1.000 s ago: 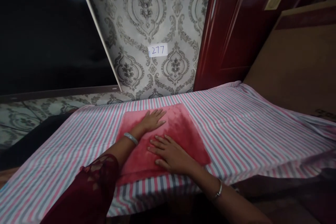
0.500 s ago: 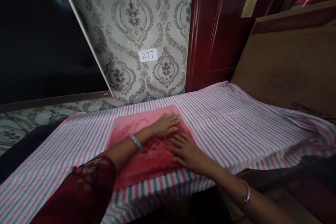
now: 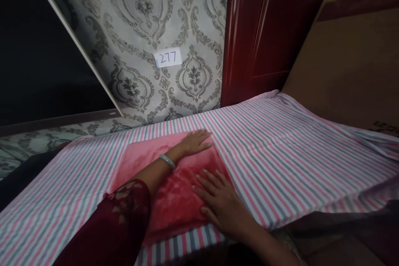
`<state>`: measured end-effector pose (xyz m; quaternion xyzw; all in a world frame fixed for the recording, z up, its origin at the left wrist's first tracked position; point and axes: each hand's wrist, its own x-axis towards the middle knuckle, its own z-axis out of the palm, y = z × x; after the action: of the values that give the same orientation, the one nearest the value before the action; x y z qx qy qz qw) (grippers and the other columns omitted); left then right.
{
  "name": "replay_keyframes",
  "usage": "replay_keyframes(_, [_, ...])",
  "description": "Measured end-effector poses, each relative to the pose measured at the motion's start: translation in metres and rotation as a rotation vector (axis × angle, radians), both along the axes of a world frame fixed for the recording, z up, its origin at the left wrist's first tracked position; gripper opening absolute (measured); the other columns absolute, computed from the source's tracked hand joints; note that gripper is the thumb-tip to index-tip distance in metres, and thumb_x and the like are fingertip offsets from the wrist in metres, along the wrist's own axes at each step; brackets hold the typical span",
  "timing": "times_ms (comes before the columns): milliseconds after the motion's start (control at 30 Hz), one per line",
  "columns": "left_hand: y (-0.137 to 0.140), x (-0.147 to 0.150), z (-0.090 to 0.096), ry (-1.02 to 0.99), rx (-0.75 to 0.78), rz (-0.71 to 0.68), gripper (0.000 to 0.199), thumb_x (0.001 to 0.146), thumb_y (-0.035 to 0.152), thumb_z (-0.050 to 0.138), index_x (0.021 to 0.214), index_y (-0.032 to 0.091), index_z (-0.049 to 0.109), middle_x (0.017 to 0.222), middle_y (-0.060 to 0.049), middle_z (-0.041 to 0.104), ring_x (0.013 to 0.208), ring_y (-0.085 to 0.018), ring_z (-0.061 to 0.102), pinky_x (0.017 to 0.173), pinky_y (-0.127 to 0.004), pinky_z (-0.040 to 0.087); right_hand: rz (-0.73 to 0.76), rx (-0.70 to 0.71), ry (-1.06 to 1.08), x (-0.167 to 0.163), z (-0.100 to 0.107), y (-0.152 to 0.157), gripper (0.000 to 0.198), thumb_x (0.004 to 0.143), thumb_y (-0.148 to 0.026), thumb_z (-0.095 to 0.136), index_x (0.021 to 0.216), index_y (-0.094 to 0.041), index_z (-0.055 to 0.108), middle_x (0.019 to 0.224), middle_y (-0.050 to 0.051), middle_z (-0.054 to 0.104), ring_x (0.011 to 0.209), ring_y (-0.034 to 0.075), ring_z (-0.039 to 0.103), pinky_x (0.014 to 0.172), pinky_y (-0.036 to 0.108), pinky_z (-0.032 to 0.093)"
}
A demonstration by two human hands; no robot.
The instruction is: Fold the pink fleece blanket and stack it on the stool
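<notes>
Lying under both flat, open hands — left hand [image 3: 195, 143], right hand [image 3: 222, 203] — red cloth [image 3: 174, 193].

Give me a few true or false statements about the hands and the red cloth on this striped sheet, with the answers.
1. Both hands lie flat on the red cloth. True.
2. The left hand grips a folded corner. False: it rests open, palm down.
3. The right hand is nearer the camera than the left. True.
4. The paper label on the wallpaper reads 772. False: it reads 277.
5. The red cloth lies on a plain white sheet. False: the striped sheet has pink, grey and white stripes.
</notes>
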<state>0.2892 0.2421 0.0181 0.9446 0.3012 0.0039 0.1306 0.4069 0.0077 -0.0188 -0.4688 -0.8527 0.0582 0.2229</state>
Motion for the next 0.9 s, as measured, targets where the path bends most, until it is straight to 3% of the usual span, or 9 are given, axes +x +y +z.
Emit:
replay_keyframes(400, [-0.007, -0.003, -0.003, -0.068, 0.008, 0.027, 0.071, 0.095, 0.067, 0.028, 0.155, 0.027, 0.029, 0.164, -0.009, 0.024, 0.152, -0.025, 0.015, 0.120, -0.054, 0.012, -0.009, 0.047, 0.002, -0.001, -0.007, 0.000, 0.060, 0.095, -0.032, 0.052, 0.153, -0.034, 0.035, 0.160, -0.002, 0.033, 0.148, 0.031, 0.028, 0.119, 0.059, 0.026])
replay_keyframes(633, [-0.008, -0.003, -0.005, -0.047, 0.061, 0.037, 0.070, 0.098, 0.063, 0.021, 0.156, 0.024, 0.027, 0.164, -0.010, 0.023, 0.152, -0.024, 0.015, 0.121, -0.048, 0.010, -0.021, 0.063, -0.029, 0.000, -0.001, 0.000, 0.050, 0.096, -0.031, 0.050, 0.146, -0.031, 0.047, 0.159, -0.001, 0.037, 0.148, 0.028, 0.027, 0.119, 0.056, 0.024])
replay_keyframes(767, [-0.015, 0.003, 0.005, 0.029, 0.093, 0.061, 0.075, 0.097, 0.065, 0.024, 0.157, 0.020, 0.024, 0.164, -0.016, 0.019, 0.151, -0.031, 0.016, 0.120, -0.054, 0.012, -0.031, 0.094, -0.037, -0.001, -0.003, 0.000, 0.048, 0.097, -0.034, 0.049, 0.145, -0.030, 0.049, 0.156, 0.001, 0.041, 0.147, 0.028, 0.030, 0.118, 0.056, 0.026])
replay_keyframes(900, [-0.025, 0.003, 0.024, 0.096, 0.145, 0.101, 0.077, 0.096, 0.065, 0.027, 0.157, 0.019, 0.023, 0.162, -0.017, 0.026, 0.150, -0.033, 0.021, 0.118, -0.060, 0.009, -0.030, 0.150, -0.049, -0.001, -0.008, 0.001, 0.047, 0.098, -0.034, 0.049, 0.145, -0.030, 0.049, 0.156, 0.002, 0.042, 0.146, 0.028, 0.032, 0.117, 0.056, 0.026])
